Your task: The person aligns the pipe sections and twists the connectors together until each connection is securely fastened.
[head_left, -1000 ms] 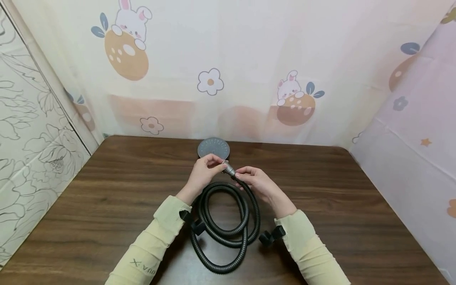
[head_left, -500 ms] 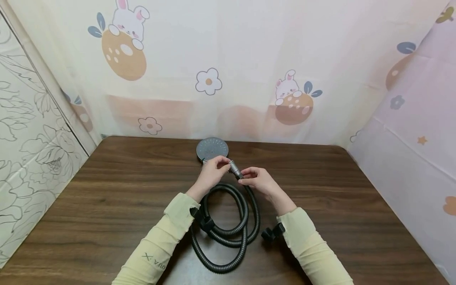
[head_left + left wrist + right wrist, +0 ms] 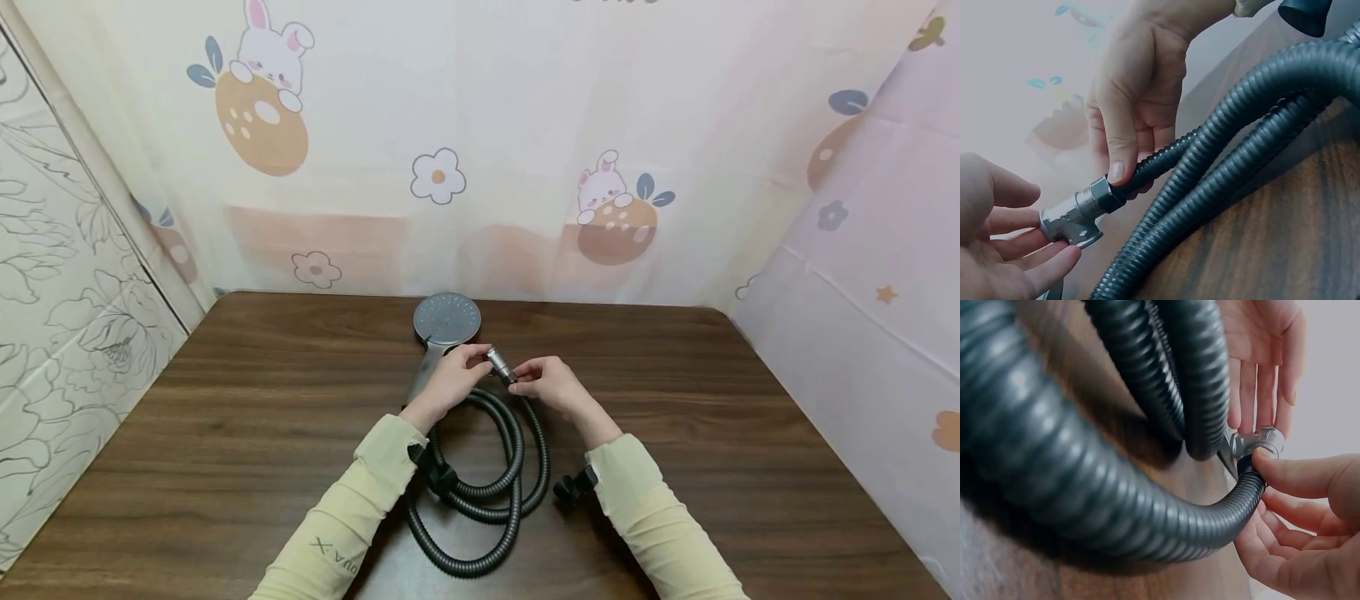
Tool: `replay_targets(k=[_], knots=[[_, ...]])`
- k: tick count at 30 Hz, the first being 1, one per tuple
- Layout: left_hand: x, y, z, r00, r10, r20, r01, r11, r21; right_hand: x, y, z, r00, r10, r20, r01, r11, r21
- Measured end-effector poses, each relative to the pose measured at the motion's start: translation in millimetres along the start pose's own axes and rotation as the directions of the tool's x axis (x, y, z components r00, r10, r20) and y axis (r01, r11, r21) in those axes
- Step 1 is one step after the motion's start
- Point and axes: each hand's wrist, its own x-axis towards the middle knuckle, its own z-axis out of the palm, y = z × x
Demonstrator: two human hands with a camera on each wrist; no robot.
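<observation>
A black ribbed shower hose (image 3: 468, 568) lies coiled on the table, one end raised. My right hand (image 3: 553, 385) pinches that end just below its dark nut (image 3: 1109, 194), thumb against fingers. Above the nut sits a silver fitting (image 3: 1069, 220) with a side branch. My left hand (image 3: 452, 379) is at the fitting: its fingers touch it while the thumb (image 3: 1016, 187) stands apart. Behind the left hand lies a grey shower head (image 3: 447, 318), its handle (image 3: 427, 367) partly covered by that hand.
The brown wooden table (image 3: 712, 400) reaches back to a printed curtain (image 3: 517, 150). A flower-patterned panel (image 3: 90, 292) stands on the left. Black wrist mounts (image 3: 576, 486) hang from the yellow sleeves (image 3: 652, 508).
My left hand has shifted right and slightly toward me, uncovering the shower head's handle. The fitting and my right hand have also moved a little right and nearer.
</observation>
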Motion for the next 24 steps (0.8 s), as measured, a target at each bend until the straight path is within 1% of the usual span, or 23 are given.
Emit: replay_targets(k=[3,6,13,19,21,24], knots=[[-0.6,-2.4,1.5,1.000,-0.020,0.020,0.021,0.999,-0.027,1.3,0.3,0.5,1.000,0.012,0.009,-0.012,1.000,-0.025],[-0.5,-3.9,2.3,0.998,-0.041,0.041,0.042,0.999,-0.029,2.2,0.9,1.2,0.999,0.030,0.013,-0.029,0.999,-0.043],[0.0,-7.2,5.4,0.993,-0.105,0.056,0.105,0.994,0.011,4.0,5.6,4.8,0.998,0.054,0.021,-0.052,0.997,-0.062],[0.3,-6.9,9.6,0.986,-0.133,0.104,0.141,0.987,-0.073,3.4,8.7,5.1,0.998,0.058,0.021,-0.056,0.996,-0.063],[0.1,-5.8,9.7,0.986,-0.136,0.101,0.144,0.987,-0.074,3.1,8.0,5.1,0.998,0.058,0.021,-0.056,0.997,-0.061],[-0.7,-3.5,9.4,0.988,-0.135,0.080,0.138,0.990,-0.038,2.9,6.6,5.1,0.997,0.071,0.024,-0.070,0.996,-0.050]])
